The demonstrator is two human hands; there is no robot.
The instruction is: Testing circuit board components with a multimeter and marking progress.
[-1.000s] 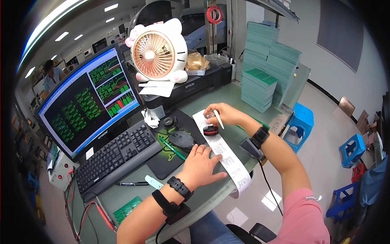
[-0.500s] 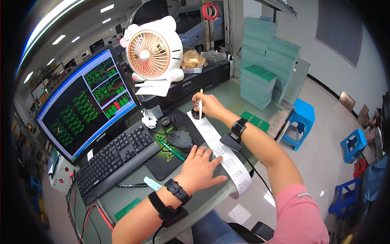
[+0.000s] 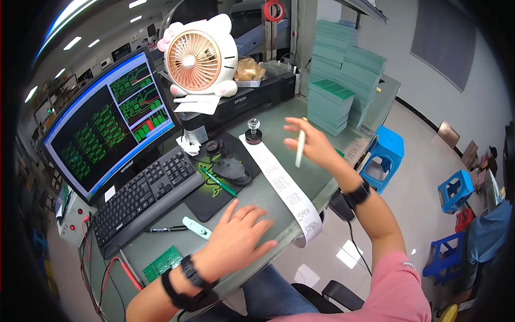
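My right hand (image 3: 316, 145) is raised over the right part of the desk, holding a slim white pen (image 3: 301, 150) with its point down. To its left, a round black weight with a clear knob (image 3: 253, 135) rests on the far end of a long printed paper strip (image 3: 289, 194). The strip's near end curls over the desk edge. My left hand (image 3: 236, 236) hovers near the front edge, fingers spread and holding nothing. Beyond it, a green pen (image 3: 220, 181) lies on the black mouse pad (image 3: 206, 208) beside a black mouse (image 3: 232, 170).
A keyboard (image 3: 150, 196) and monitor (image 3: 115, 129) stand at left. A green circuit board (image 3: 162, 262), black pen (image 3: 167, 229) and light teal tool (image 3: 197, 228) lie near my left wrist. A fan (image 3: 196, 61) sits on the printer (image 3: 241, 103). Stacked boards (image 3: 330, 110) rise at back right.
My right hand has moved right, off the weight, with the white pen still in it. My left hand has lifted off the paper strip and moved left and nearer to me.
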